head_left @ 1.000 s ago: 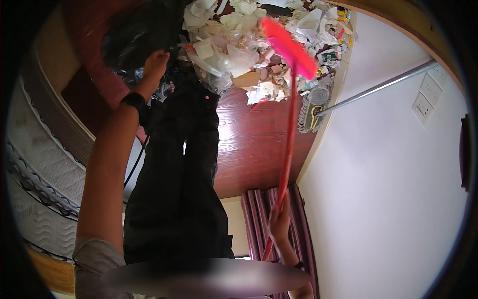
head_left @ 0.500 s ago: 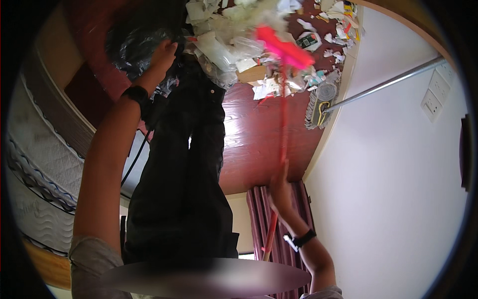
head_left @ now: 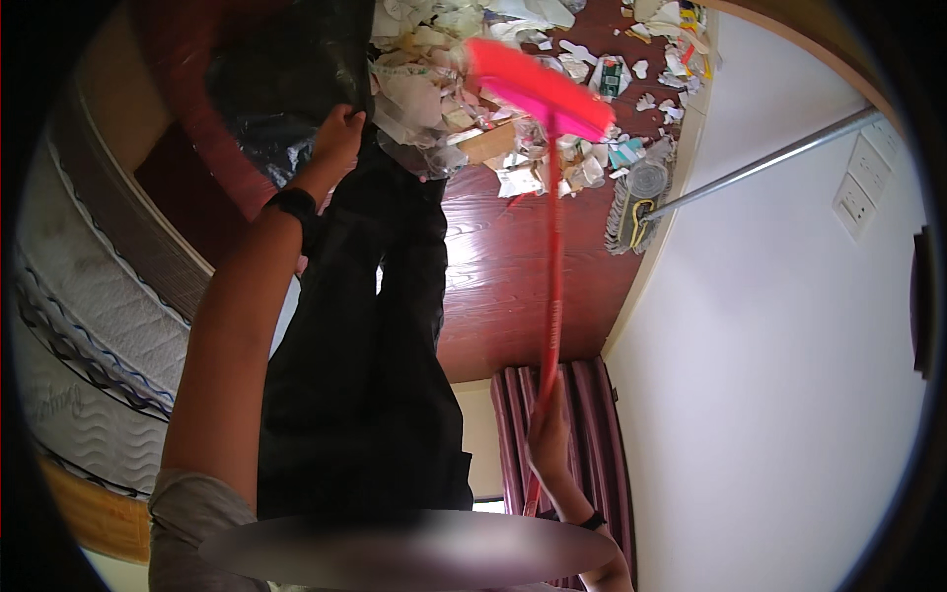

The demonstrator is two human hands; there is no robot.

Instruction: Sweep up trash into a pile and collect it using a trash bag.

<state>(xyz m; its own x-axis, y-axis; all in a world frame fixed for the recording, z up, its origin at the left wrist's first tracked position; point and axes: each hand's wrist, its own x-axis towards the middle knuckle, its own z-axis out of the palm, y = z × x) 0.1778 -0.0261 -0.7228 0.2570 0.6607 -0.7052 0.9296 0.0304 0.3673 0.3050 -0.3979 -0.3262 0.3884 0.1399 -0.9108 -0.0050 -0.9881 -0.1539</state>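
My right hand (head_left: 549,434) is wrapped round the red handle of a broom (head_left: 554,266). The pink-red broom head (head_left: 541,89) is over a heap of paper scraps and plastic waste (head_left: 419,94) on the dark red wooden floor. My left hand (head_left: 338,141) is closed on the edge of a black plastic bag (head_left: 258,84), beside the left side of the heap. The bag spreads out at the upper left, and its opening cannot be made out clearly.
A mop (head_left: 631,219) with a metal pole leans along the white wall (head_left: 779,326) at right, near power sockets (head_left: 853,202). A mattress (head_left: 109,345) stands at left. Purple curtains (head_left: 592,424) hang behind my right arm. More scraps (head_left: 681,49) lie along the wall.
The broom head has shifted left over the heap, and my right hand has moved down toward me with the handle. My left hand has moved slightly right, pulling the bag edge straighter.
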